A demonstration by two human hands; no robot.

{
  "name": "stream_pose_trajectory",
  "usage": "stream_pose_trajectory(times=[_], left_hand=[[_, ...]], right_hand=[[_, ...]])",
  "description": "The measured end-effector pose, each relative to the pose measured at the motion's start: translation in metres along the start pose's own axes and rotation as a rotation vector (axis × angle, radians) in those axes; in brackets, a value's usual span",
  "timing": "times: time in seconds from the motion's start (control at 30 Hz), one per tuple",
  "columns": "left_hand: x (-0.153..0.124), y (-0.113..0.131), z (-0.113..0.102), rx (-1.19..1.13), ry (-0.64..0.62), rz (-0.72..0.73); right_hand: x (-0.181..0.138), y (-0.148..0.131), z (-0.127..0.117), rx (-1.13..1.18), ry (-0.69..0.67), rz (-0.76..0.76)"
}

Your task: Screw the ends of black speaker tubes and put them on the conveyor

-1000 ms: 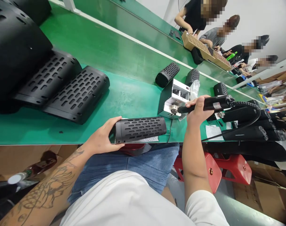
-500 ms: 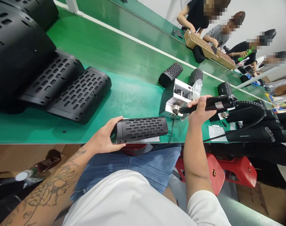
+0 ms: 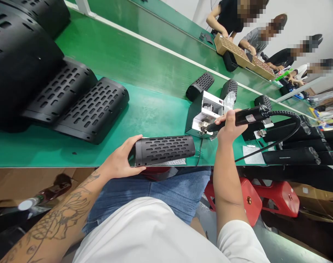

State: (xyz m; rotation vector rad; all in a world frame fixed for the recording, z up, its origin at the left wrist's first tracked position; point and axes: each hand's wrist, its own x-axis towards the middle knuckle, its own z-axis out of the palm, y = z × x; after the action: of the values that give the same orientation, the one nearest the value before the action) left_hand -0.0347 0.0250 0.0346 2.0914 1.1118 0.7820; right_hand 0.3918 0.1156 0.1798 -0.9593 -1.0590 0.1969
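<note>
Item: perforated black housing (image 3: 166, 150), one, lying lengthwise at the front edge of the green bench (image 3: 150, 106), directly before the seated person; a strip of bubble wrap (image 3: 180, 162) shows along its lower side.

Item: left hand (image 3: 121, 159), clasping the left end of that housing, digits spread wide, one along the upper edge and one along the lower, the end pinched between them.

Item: right hand (image 3: 229, 126), fingers wrapped about a black driver (image 3: 248, 116), held aslant, its ribbed cable (image 3: 289, 115) arching from the rear end.

Item: black-and-silver machine (image 3: 203, 117), to the right of the housing. The driver's nose is at its small metal fitting (image 3: 203, 126); from where I stand, I cannot say whether the two touch.

Item: clear plastic bag (image 3: 230, 100), just beside the machine. Behind, two upright-slotted housings (image 3: 200, 86).

Item: large slotted housings (image 3: 93, 109), overlapping, at the bench's left.

Item: paper sheet (image 3: 252, 155), right of the right forearm, next to a row of dark cases (image 3: 291, 157).

Item: red stools (image 3: 251, 201), beneath the bench at right.

Item: co-workers (image 3: 229, 16), at the far bench, with a cardboard tray (image 3: 234, 54).
</note>
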Motion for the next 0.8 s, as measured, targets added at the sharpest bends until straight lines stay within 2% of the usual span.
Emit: stream_pose_trajectory(times=[0.2, 0.33, 0.43, 0.63, 0.73, 0.8], left_hand=[[0.001, 0.005, 0.000, 0.006, -0.003, -0.013], [0.003, 0.009, -0.002, 0.006, -0.015, -0.014], [0.004, 0.011, -0.004, 0.008, -0.018, -0.020], [0.005, 0.012, -0.005, -0.008, -0.018, -0.010], [0.005, 0.012, -0.004, -0.005, -0.016, -0.009], [0.005, 0.011, -0.004, -0.005, -0.018, -0.003]], right_hand=[[-0.010, -0.008, -0.006, -0.032, -0.084, 0.073], [-0.010, -0.022, -0.006, 0.003, 0.020, 0.003], [-0.007, -0.020, -0.002, -0.037, 0.077, -0.066], [-0.015, -0.006, -0.004, 0.057, 0.025, -0.027], [-0.021, -0.013, -0.009, 0.020, -0.001, 0.006], [-0.023, -0.020, -0.011, 0.007, 0.020, -0.024]])
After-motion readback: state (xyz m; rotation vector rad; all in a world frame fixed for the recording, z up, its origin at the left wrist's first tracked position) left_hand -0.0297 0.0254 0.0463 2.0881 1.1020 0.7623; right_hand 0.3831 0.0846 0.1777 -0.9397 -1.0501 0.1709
